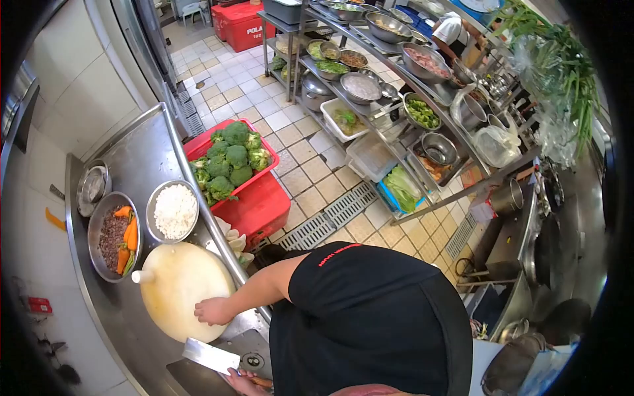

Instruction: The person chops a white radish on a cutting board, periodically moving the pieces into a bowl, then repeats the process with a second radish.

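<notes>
My left hand [246, 383], fingers wrapped round the handle, holds a cleaver [210, 356] at the near edge of the counter. Its broad blade points towards a thick round chopping board [181, 274]. My right hand [212, 311] rests on that board with its fingers bent together; anything beneath them is hidden. A white cylindrical piece [141, 276] lies at the board's far edge. Beside the board stand a bowl of chopped white pieces [176, 211] and a bowl [99, 254] with carrots [131, 241] and dark reddish-brown bits.
Broccoli [232, 158] fills a red crate [269, 165] beside the counter. Steel shelves [389, 56] behind carry several bowls of food. Green stalks [581, 86] hang at the upper right. A co-worker [456, 33] stands beyond the shelves. A floor drain [330, 221] crosses the tiles.
</notes>
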The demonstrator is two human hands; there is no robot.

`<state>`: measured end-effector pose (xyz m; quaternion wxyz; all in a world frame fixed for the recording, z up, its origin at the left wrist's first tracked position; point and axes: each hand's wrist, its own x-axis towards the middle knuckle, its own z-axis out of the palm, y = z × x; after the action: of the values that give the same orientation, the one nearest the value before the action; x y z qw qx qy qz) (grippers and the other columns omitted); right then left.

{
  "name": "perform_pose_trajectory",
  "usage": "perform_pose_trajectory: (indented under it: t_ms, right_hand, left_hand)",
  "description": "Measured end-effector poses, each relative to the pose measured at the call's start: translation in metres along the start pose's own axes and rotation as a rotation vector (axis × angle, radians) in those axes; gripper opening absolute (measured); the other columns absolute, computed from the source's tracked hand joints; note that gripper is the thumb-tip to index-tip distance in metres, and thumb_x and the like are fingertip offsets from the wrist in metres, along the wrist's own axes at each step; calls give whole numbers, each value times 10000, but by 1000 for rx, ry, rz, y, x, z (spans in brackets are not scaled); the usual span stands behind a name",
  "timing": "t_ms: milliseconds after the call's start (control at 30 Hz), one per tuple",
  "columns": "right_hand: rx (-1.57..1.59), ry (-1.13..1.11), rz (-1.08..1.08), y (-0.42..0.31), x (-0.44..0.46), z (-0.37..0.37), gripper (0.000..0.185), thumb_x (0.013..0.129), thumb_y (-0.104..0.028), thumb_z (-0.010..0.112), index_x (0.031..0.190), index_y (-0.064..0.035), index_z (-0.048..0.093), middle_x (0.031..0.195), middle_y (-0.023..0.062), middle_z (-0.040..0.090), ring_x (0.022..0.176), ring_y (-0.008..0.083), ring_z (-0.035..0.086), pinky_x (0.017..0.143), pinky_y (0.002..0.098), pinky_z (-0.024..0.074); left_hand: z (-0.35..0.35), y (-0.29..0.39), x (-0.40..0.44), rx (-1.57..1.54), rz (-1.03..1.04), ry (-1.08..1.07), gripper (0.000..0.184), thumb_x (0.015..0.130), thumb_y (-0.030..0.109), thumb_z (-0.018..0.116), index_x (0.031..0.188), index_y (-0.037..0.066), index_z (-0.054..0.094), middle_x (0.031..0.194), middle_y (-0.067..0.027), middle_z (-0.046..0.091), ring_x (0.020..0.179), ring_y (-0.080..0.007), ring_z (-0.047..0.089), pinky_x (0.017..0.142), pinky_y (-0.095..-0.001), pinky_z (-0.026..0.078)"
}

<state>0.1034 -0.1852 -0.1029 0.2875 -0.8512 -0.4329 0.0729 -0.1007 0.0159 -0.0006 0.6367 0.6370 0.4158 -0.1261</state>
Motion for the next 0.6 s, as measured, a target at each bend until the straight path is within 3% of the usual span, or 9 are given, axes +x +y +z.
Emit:
perform_pose_trajectory:
  t_ms: [33,67,167,200,233,367,467,567,600]
  right_hand:
    - [30,-66,14,-1,0,-3,387,907,-277,709,1219,-51,667,1260,168,586,1227,367,522,995,475,491]
    - [38,-32,16,-2,-3,-4,346,907,-265,704,1178,-53,675,1208,156,594,1190,356,531,974,466,495]
    - [117,130,52,-9,-8,-4,240,903,-230,688,1070,-57,691,1096,132,612,1108,329,553,923,449,506]
    - [183,221,90,-15,-11,-2,216,900,-218,683,1044,-58,691,1088,133,614,1098,326,558,915,449,507]
    - [249,310,128,-17,-13,-2,191,897,-206,679,1017,-58,691,1079,134,616,1088,324,563,908,449,507]
    - [129,235,135,-7,-19,-9,139,896,-164,652,981,-54,664,1077,145,602,1057,340,580,896,452,513]
    - [163,266,237,1,-28,-32,106,897,-132,626,968,-54,630,1062,156,605,1037,360,600,877,458,515]
    - [252,451,326,4,-35,-72,119,887,-113,620,993,-59,622,1040,152,617,1028,354,617,873,462,518]
    - [276,510,365,12,-31,-78,130,896,-84,602,1022,-56,613,1024,159,641,1015,360,639,882,465,520]
  left_hand:
    - [12,8,-14,-14,-76,9,275,1037,188,553,1295,94,535,793,-25,479,637,-139,464,563,-321,430]
    - [22,0,-28,50,148,-16,361,1036,196,529,1361,39,540,893,-143,620,751,-283,606,698,-441,520]
    - [3,-58,54,-206,-57,-7,381,1095,282,508,1460,171,514,665,-47,442,504,-183,450,475,-368,452]
    - [8,-66,67,-146,0,-53,316,1132,370,418,1399,201,436,634,0,404,427,-118,386,384,-312,420]
    - [15,-68,74,-140,-6,-98,307,1129,367,427,1385,197,446,634,-4,406,427,-125,389,387,-317,420]
    - [45,-62,91,-106,-58,-214,263,1115,362,470,1308,183,465,625,-16,413,419,-148,399,376,-333,407]
    - [99,1,26,-107,-50,-266,277,1111,354,483,1311,165,456,613,-17,421,412,-148,406,362,-333,395]
    - [100,9,54,42,134,-291,302,1113,337,476,1334,132,476,612,-17,429,412,-138,408,361,-315,385]
    - [95,7,79,125,255,-282,331,1111,308,480,1350,79,500,611,-22,422,419,-127,415,361,-310,379]
